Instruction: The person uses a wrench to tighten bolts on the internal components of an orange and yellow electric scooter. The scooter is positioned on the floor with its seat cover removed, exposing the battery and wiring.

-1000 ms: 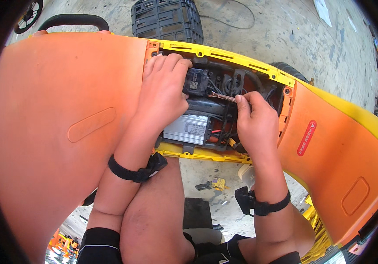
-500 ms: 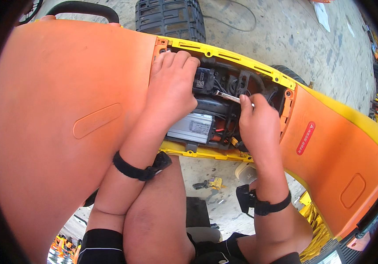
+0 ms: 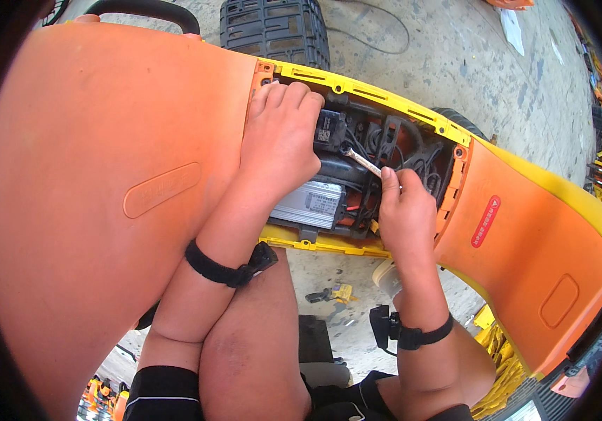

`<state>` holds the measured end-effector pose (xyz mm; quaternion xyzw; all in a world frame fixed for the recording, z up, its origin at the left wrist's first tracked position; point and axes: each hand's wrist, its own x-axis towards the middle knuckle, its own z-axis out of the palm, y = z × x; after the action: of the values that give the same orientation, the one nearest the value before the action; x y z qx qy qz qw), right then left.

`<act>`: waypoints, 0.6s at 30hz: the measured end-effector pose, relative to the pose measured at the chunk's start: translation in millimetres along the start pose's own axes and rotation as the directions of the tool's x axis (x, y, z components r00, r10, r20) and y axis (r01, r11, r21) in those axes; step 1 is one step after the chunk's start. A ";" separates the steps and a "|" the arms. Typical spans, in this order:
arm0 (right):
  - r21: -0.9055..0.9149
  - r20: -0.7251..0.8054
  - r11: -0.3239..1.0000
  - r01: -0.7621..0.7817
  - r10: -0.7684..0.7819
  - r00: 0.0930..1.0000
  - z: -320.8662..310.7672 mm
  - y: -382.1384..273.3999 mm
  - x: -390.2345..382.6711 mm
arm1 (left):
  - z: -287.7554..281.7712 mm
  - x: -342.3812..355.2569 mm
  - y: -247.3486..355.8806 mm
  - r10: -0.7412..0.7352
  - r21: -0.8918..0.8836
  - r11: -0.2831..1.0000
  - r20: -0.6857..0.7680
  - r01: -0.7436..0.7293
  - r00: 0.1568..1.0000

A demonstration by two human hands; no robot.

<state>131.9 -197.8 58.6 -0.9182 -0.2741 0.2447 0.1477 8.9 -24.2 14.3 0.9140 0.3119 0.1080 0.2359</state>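
My right hand [image 3: 408, 210] is closed round a silver wrench [image 3: 365, 163], thumb along its shank. The wrench's head points left, against or close to the lower right corner of a black box [image 3: 329, 129] with a label. My left hand [image 3: 280, 137] curls over the left part of the open compartment, beside that box; its fingertips are hidden, so what they grip cannot be made out. Just below the box runs a thick black tube [image 3: 342, 168]. Nearer me sits a finned silver controller box [image 3: 309, 204] with a white label.
Yellow rims [image 3: 357, 87] border the compartment, with a large orange body panel [image 3: 90, 126] on the left and another orange panel [image 3: 525, 238] on the right. Black cables [image 3: 424, 154] crowd the compartment's right end. A chunky black tyre [image 3: 274, 31] stands beyond the far rim.
My right hand has shifted slightly down and left, tilting the wrench's handle lower while its head stays by the black box. My left hand keeps its place on the compartment.
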 end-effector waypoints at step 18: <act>-0.111 0.023 0.993 -0.049 0.052 0.998 12.1 -0.4 -9.5 | 3.0 -0.6 -0.7 0.008 0.007 1.000 -0.027 -0.008 1.000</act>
<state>118.4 -201.3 52.2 -0.9284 -0.2656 0.2449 0.0867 9.1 -25.1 11.3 0.9145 0.3119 0.1202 0.2281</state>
